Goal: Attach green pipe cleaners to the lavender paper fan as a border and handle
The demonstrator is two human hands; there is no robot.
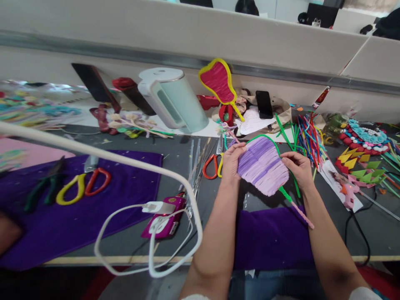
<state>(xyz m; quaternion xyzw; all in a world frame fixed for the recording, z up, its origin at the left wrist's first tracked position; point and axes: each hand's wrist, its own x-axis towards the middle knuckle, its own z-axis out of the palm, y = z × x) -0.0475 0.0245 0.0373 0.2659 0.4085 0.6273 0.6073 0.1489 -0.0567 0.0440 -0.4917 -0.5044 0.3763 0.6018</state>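
Observation:
A fan-shaped piece of purple and lilac pipe cleaners [261, 163] with a green rim is held between both hands above the dark table. My left hand [231, 162] grips its left edge, fingers curled over the rim. On the right edge, my right hand [297, 166] pinches it. A green and pink stem sticks out below toward a purple cloth [271, 237]. A similar red fan with a yellow rim [218, 81] leans against the back wall.
Orange and yellow scissors [211, 166] lie left of my hands. A bundle of coloured pipe cleaners [308, 135], a black phone [264, 104], a white kettle [173, 100], a pink phone on a white cable [164, 216] and a hot glue gun [346, 189] surround them.

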